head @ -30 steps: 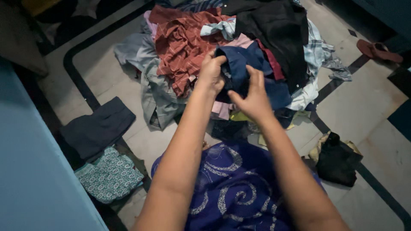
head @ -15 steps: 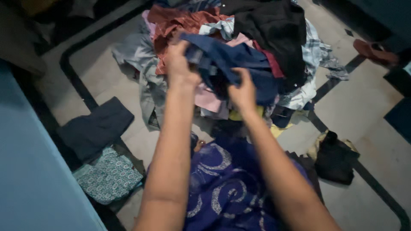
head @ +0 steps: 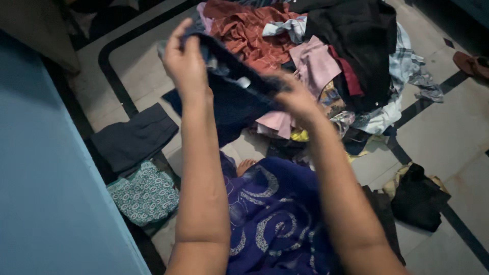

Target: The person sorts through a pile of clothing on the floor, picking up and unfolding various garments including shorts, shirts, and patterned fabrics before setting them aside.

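Note:
I hold a dark navy garment (head: 232, 99) up above the floor by its top edge. My left hand (head: 184, 60) grips one end of it, raised high at the upper left. My right hand (head: 295, 98) grips the other end, lower and to the right, and is blurred. The cloth hangs down between them. Behind it lies a big heap of mixed clothes (head: 326, 56), with a rust checked shirt (head: 244, 30), a pink piece (head: 315, 63) and a black garment (head: 361, 35). My lap is covered by purple cloth with pale swirls (head: 275, 219).
A folded dark grey garment (head: 135, 137) and a folded teal patterned one (head: 145, 193) lie on the tiled floor at the left, beside a blue wall or furniture side (head: 46, 178). A black bag (head: 417, 198) sits at the right. A sandal (head: 471, 63) lies at far right.
Both hands have lifted the navy garment off the heap, moved it left and up, and spread it out. The view has shifted slightly to the left.

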